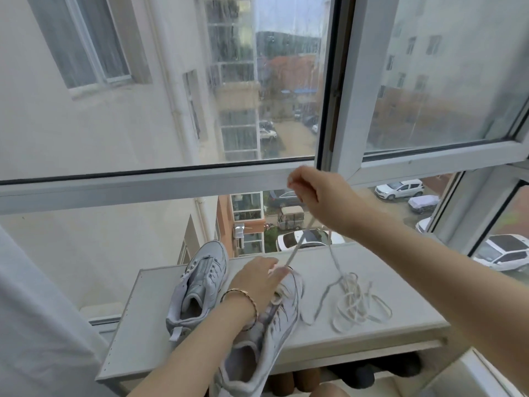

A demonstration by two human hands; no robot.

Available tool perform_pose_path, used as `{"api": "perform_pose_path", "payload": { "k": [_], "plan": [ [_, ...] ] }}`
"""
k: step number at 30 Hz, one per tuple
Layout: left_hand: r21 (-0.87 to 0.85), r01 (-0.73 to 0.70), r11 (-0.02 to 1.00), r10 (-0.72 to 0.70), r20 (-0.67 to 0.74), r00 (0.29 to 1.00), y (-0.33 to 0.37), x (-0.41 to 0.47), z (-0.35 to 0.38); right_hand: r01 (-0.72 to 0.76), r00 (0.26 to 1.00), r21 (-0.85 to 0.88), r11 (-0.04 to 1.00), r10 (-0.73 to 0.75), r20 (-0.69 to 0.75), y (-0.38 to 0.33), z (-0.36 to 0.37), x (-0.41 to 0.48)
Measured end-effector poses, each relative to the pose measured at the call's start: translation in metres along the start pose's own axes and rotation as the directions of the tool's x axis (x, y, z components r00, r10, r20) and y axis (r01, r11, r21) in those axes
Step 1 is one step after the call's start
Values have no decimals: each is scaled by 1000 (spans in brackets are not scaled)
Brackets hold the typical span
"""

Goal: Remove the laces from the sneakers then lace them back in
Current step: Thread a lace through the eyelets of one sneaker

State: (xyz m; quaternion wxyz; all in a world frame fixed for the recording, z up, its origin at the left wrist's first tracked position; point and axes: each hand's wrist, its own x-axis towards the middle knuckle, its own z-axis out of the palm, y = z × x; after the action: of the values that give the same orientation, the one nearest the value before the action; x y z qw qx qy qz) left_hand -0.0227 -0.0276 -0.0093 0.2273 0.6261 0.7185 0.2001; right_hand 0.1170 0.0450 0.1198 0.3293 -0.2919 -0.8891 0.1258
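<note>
On the white shelf top [400, 319] below the window, the left hand [254, 285] steadies the near white sneaker [257, 353] while the right hand [317, 193], closed, pinches its limp white lace [297, 245], best gripped near the stiff tip.

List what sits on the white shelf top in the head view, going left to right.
Unlaced sneaker → left hand steadying the second sneaker → loose pile of lace. Above them, the right hand pulls a lace up from the second sneaker.
</note>
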Motion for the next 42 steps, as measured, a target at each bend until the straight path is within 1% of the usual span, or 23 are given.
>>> {"api": "perform_pose_path", "payload": {
  "k": [2,4,7,9,11,13,15,19,21,23,25,26,27,29,31,33,34,36,38,39,40,41,42],
  "plan": [
    [69,44,997,-55,157,986,-7,-4,3,34,985,-206,978,2,171,9,1,-6],
    [63,56,996,-67,191,979,-17,-10,8,118,953,-395,911,8,304,19,0,-11],
    [-77,147,986,-147,15,989,-25,-12,10,228,907,-567,791,39,419,39,2,-18],
    [-42,173,984,-175,-49,983,-27,-11,8,288,860,-623,728,91,503,56,2,-21],
    [52,180,982,-176,-69,982,-29,-9,4,327,836,-678,658,132,532,76,-3,-25],
    [108,178,978,-169,-89,982,-33,-7,-1,395,881,-692,604,-36,471,96,-11,-30],
    [136,170,976,-154,-116,981,-34,-5,-5,393,907,-688,610,-133,401,109,-18,-38],
    [192,171,966,-152,-110,982,-33,-2,-7,278,949,-720,635,-67,308,137,-31,-52],
    [238,193,952,-172,-104,980,-36,0,-8,105,982,-742,662,51,184,158,-46,-60],
    [288,231,929,-213,-92,973,-37,3,-8,-100,974,-735,671,215,64,172,-58,-65],
    [348,256,902,-258,-42,965,-29,4,-8,-319,941,-665,675,309,-138,173,-60,-66],
    [364,271,891,-282,-24,959,-23,4,-8,-393,918,-565,725,339,-204,167,-57,-65],
    [373,274,887,-289,-17,957,-17,5,-7,-442,896,-436,784,359,-262,158,-50,-62],
    [315,256,914,-256,-42,966,-4,4,-7,-435,883,-174,883,382,-272,128,-36,-52],
    [101,118,988,-109,-91,990,11,3,-6,-370,907,11,929,364,-210,94,-23,-43],
    [-179,-70,981,48,-126,991,38,2,-7,-336,913,268,903,382,-143,58,-14,-35],
    [-327,-146,934,107,-135,985,53,2,-8,-308,915,431,848,389,-111,40,-12,-30],
    [-609,-246,754,194,-152,969,78,4,-11,-240,919,695,678,389,-62,13,-11,-22],
    [-776,-244,582,233,-129,964,94,3,-16,-199,927,778,596,372,-47,-3,-13,-15],
    [-806,-241,540,252,-119,960,97,2,-19,-185,930,791,583,365,-52,-6,-15,-12],
    [-798,-262,543,279,-123,953,98,-1,-22,-169,930,798,578,361,-65,-6,-17,-9],
    [-766,-283,577,300,-124,946,95,-4,-23,-144,929,780,609,354,-105,-3,-19,-6],
    [-739,-290,608,296,-128,947,90,-8,-26,-119,929,708,697,330,-169,2,-22,-4]
  ]
}}
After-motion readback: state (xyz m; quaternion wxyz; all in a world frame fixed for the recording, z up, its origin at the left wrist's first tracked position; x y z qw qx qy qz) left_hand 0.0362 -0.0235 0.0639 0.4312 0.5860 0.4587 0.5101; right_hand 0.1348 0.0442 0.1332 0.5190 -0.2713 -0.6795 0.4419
